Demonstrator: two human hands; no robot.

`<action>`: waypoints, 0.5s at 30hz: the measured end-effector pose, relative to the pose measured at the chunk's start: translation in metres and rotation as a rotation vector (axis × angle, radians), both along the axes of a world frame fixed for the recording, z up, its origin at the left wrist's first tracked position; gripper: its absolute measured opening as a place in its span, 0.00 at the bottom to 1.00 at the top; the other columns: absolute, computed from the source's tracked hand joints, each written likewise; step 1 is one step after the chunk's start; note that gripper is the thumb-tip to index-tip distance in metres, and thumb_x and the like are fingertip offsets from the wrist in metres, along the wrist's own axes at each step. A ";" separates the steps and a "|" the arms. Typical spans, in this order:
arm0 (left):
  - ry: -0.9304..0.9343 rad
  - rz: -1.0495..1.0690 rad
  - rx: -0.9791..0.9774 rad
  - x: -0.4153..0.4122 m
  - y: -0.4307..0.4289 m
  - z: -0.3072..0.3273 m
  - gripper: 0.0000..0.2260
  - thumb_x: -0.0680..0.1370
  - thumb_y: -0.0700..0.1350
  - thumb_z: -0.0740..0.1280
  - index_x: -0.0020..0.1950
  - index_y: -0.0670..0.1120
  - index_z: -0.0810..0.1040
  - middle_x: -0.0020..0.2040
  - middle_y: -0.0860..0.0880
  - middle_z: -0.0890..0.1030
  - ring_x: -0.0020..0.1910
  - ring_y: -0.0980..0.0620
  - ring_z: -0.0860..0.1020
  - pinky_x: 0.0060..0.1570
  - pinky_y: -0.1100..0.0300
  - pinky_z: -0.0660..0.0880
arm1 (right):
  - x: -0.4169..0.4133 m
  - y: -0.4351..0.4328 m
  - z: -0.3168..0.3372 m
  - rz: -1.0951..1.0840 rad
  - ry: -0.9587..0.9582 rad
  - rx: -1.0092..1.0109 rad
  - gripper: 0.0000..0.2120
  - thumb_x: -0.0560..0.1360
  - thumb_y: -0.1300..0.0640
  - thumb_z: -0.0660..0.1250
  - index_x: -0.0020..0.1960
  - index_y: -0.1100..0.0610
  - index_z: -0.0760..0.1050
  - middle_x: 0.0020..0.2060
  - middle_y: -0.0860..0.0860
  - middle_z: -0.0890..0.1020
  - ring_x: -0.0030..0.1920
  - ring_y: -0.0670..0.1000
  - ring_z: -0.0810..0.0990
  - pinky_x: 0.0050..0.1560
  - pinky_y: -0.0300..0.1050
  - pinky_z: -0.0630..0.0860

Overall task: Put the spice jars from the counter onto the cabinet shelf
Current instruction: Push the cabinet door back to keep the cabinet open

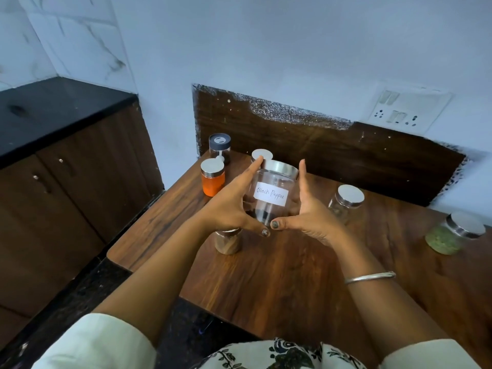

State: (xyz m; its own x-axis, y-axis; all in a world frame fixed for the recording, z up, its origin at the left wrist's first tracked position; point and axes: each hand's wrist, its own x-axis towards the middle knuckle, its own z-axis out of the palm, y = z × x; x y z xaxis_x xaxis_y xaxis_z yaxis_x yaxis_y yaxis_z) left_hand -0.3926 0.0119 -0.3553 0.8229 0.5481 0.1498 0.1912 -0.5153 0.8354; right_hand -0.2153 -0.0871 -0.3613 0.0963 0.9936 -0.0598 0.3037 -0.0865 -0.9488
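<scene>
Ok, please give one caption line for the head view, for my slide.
Both hands, left hand and right hand, hold the Black Pepper jar above the wooden counter among other spice jars.

The table was dark brown woodgrain. One jar held orange powder, another green flakes. The label was white; sleeves pale cream.

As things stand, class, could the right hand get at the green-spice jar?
Probably not yet: the right hand shares the grip on the Black Pepper jar with the left hand. Otherwise, bare counter leads to the green-spice jar.
</scene>
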 end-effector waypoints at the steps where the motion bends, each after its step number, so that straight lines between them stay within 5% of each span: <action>1: -0.013 0.018 0.027 0.000 0.001 0.001 0.53 0.64 0.43 0.78 0.75 0.58 0.43 0.75 0.55 0.56 0.67 0.59 0.61 0.56 0.76 0.68 | -0.001 0.000 0.002 -0.008 -0.009 0.008 0.64 0.58 0.51 0.78 0.69 0.31 0.30 0.74 0.46 0.62 0.63 0.41 0.74 0.63 0.45 0.71; 4: -0.051 0.053 0.049 0.002 0.005 0.003 0.53 0.64 0.46 0.79 0.76 0.54 0.44 0.73 0.56 0.60 0.65 0.62 0.62 0.58 0.76 0.65 | -0.002 0.000 0.008 -0.005 -0.030 0.029 0.60 0.61 0.50 0.77 0.70 0.33 0.31 0.72 0.47 0.65 0.58 0.38 0.77 0.56 0.35 0.74; 8: -0.078 0.029 0.020 0.005 0.008 0.000 0.52 0.64 0.48 0.79 0.76 0.53 0.45 0.67 0.62 0.62 0.64 0.64 0.64 0.53 0.81 0.65 | -0.004 -0.004 0.021 0.001 -0.127 -0.020 0.61 0.60 0.47 0.76 0.69 0.33 0.29 0.73 0.47 0.64 0.61 0.43 0.76 0.66 0.51 0.70; 15: -0.086 -0.007 0.074 0.014 0.009 0.001 0.54 0.63 0.50 0.79 0.76 0.52 0.45 0.70 0.56 0.64 0.58 0.68 0.70 0.49 0.79 0.68 | -0.005 -0.010 0.027 -0.096 -0.377 -0.054 0.58 0.67 0.49 0.75 0.68 0.33 0.25 0.69 0.48 0.71 0.63 0.47 0.75 0.66 0.49 0.68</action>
